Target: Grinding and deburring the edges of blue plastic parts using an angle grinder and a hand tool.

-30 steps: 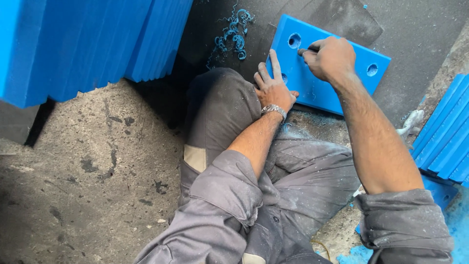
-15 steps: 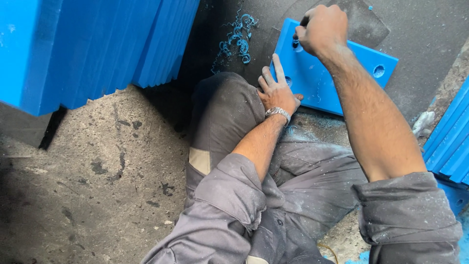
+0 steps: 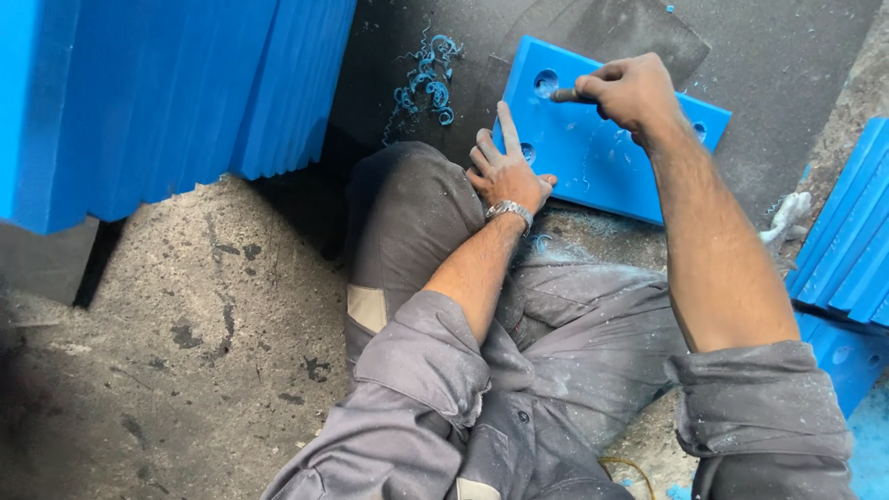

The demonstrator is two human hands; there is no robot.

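Note:
A blue plastic plate [image 3: 593, 157] with round holes lies flat on the dark floor in front of my knees. My left hand [image 3: 505, 171] rests on its near left edge, fingers spread, a metal watch on the wrist. My right hand [image 3: 625, 93] is closed around a small dark hand tool [image 3: 563, 94], whose tip sits beside the hole at the plate's far left corner.
A row of upright blue plates [image 3: 157, 93] stands at the left. More blue plates [image 3: 847, 241] are stacked at the right. Curled blue shavings [image 3: 428, 79] lie on the floor beyond my knee. Rough concrete [image 3: 185, 343] spreads at the lower left.
My right hand with the tool moved from the plate's far edge to the hole at its far left corner. My left hand stayed pressed on the plate.

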